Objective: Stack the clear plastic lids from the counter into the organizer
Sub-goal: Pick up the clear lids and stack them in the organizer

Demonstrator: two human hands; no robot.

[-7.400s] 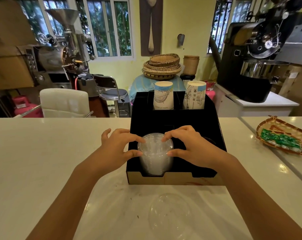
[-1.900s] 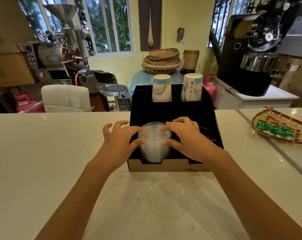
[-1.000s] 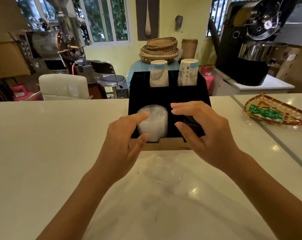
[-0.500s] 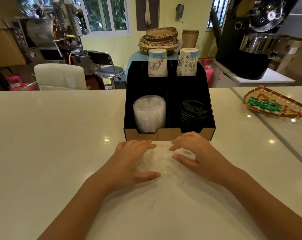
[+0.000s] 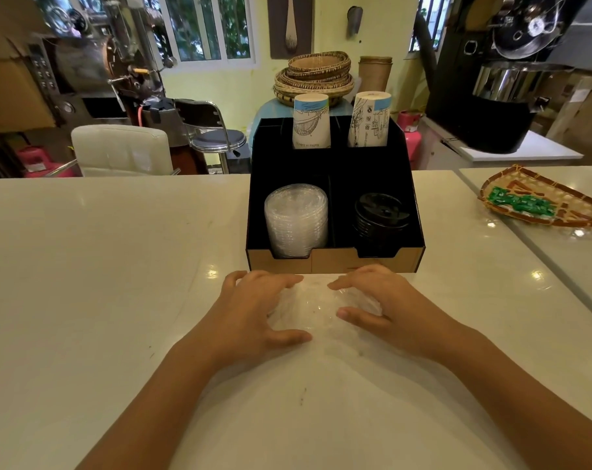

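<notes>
A clear plastic lid [image 5: 316,308] lies on the white counter just in front of the black organizer [image 5: 335,262]. My left hand [image 5: 257,317] cups its left side and my right hand [image 5: 386,307] cups its right side, fingers curled over the rim. A stack of clear lids [image 5: 296,220] stands in the organizer's front left compartment. Black lids [image 5: 381,215] fill the front right compartment. Two stacks of paper cups [image 5: 311,122] rise from the back compartments.
A woven tray with green packets [image 5: 542,203] sits on the counter at the right, beyond a seam in the countertop. The white counter [image 5: 101,266] stretches wide to the left. Chairs and coffee machines stand behind the counter.
Both hands left the lid stack in the organizer, came down to the counter and closed around the loose clear lid. In the last half second they have barely moved.
</notes>
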